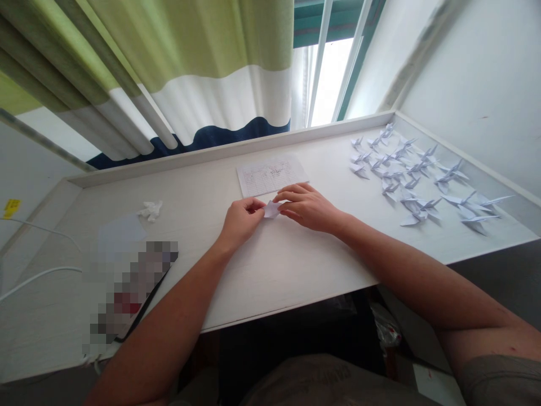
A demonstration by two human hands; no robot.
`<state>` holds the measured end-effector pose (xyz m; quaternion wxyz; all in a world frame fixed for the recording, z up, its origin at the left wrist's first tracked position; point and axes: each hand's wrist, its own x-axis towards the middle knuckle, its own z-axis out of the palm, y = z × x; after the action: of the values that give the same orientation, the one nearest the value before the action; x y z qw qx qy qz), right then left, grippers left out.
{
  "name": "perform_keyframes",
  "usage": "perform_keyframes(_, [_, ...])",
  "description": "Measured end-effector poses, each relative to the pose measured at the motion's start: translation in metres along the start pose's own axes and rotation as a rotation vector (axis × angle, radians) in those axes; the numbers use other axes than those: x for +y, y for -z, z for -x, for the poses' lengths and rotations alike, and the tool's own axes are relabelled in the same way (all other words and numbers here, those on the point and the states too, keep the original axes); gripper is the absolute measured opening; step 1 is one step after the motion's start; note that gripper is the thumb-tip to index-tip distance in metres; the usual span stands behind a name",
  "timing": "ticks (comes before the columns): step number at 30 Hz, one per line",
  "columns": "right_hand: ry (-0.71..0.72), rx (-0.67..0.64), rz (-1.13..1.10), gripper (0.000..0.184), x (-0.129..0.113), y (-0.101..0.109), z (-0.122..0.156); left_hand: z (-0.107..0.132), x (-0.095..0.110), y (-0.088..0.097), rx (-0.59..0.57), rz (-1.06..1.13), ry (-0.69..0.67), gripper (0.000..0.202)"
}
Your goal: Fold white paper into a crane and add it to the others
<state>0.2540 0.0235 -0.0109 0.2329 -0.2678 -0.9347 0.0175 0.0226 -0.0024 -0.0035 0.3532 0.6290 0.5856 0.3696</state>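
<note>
A small folded piece of white paper (271, 210) is held between my two hands, low over the middle of the white desk (279, 270). My left hand (245, 217) pinches its left corner between thumb and fingers. From the other side, my right hand (306, 207) has its thumb and fingertips closed on the paper's right edge. Just beyond the hands lies a printed sheet or pad with a table on it (270, 176). Many folded paper cranes (408, 169) stand in a group on the right of the desk.
At the left lie a crumpled white tissue (150, 211), some white paper sheets (120, 234) and a blurred-out device with a dark edge (135, 287). White cables (42, 273) run in from the left. A raised ledge (228, 148) borders the back, below a curtain (203, 67).
</note>
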Motion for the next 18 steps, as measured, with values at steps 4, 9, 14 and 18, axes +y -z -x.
perform_keyframes(4, [0.022,-0.047,-0.018,0.025,-0.003,0.001,-0.001,0.001,0.001,0.0,-0.013,-0.096,-0.002,0.013])
perform_keyframes(9, [-0.051,-0.082,-0.108,0.019,0.001,-0.002,0.001,0.001,0.0,0.0,-0.018,-0.158,-0.026,0.014])
perform_keyframes(14, [-0.089,-0.086,-0.168,0.02,0.004,-0.004,0.002,-0.002,-0.002,0.004,-0.068,-0.133,-0.146,0.016])
perform_keyframes(18, [-0.104,-0.09,-0.2,0.016,0.004,-0.003,0.002,-0.005,-0.003,0.013,-0.123,-0.192,-0.341,0.014])
